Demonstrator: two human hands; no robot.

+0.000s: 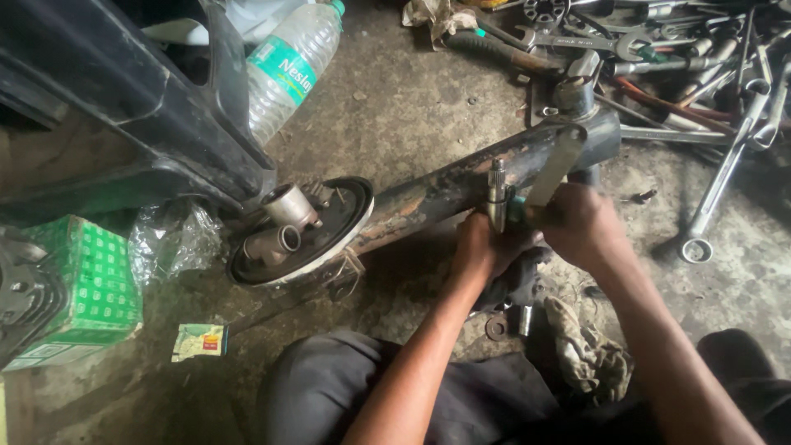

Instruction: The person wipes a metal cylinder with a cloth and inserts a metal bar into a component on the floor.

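We see a rough, stained concrete floor carrying everything here, with a clear plastic water bottle lying on its side at the top and a heap of spanners and other hand tools spread across the upper right corner. At the left sit a green patterned box, a crumpled clear plastic bag and a small green and red packet. Nearer us lie a dirty rag and a small metal washer, while a long rusty black metal arm stretches across the middle.
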